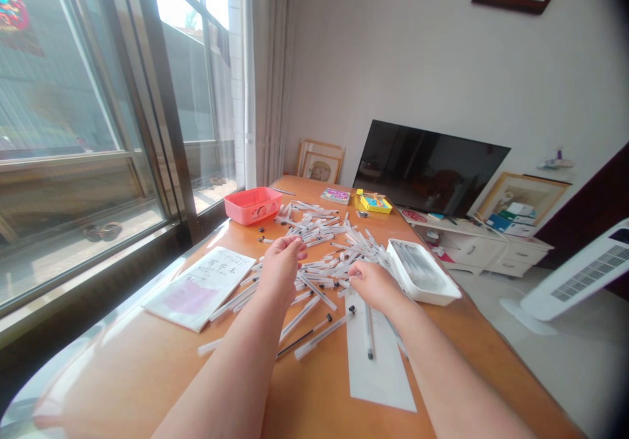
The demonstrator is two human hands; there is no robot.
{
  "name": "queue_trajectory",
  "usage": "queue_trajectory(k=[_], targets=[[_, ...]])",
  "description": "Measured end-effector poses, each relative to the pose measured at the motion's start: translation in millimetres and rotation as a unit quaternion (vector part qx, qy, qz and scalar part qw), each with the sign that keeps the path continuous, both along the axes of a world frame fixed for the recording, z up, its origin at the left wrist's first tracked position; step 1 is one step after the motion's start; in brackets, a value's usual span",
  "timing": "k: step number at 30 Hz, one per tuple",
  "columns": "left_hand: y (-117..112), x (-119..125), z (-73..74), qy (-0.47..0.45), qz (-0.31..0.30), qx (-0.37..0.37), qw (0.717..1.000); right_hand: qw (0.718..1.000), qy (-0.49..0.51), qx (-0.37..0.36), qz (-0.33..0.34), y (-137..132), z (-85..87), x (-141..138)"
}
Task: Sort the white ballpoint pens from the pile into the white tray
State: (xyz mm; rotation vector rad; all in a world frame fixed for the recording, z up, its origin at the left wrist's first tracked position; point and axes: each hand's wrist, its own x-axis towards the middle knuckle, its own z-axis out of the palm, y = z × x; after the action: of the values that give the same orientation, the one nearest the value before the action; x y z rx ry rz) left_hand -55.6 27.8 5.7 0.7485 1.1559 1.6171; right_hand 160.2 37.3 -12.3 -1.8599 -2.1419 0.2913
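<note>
Left of the left hand (283, 261), a notebook (216, 280) reads "写字本"; that hand and the right hand (372, 284) curl near pens (322, 272), but I cannot tell whether either pinches one.

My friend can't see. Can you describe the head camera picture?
A person's left hand and right hand reach over scattered pen parts on a wooden table. A red basket and notebook sit left, a white tray of pens right; a dark TV stands behind.
</note>
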Motion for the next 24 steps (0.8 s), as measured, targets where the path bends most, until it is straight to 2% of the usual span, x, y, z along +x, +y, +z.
queue_trajectory(k=[7, 15, 20, 24], targets=[[-1.7, 4.7, -2.4, 0.032, -0.044, 0.01, 0.998, 0.995, -0.097, 0.018, 0.01, 22.4, 0.7, -6.0], [-0.8, 4.1, -2.5, 0.028, -0.051, 0.002, 0.998, 0.993, -0.109, 0.017, 0.029, 29.9, 0.6, -8.6], [-1.3, 4.9, -2.0, 0.03, -0.06, 0.002, 0.998, 0.995, -0.078, 0.049, 0.041, 18.7, 3.7, -3.3], [-1.8, 6.5, -2.1, 0.037, -0.075, -0.005, 0.997, 0.992, 0.039, 0.104, 0.065, 7.9, 8.7, 1.1]])
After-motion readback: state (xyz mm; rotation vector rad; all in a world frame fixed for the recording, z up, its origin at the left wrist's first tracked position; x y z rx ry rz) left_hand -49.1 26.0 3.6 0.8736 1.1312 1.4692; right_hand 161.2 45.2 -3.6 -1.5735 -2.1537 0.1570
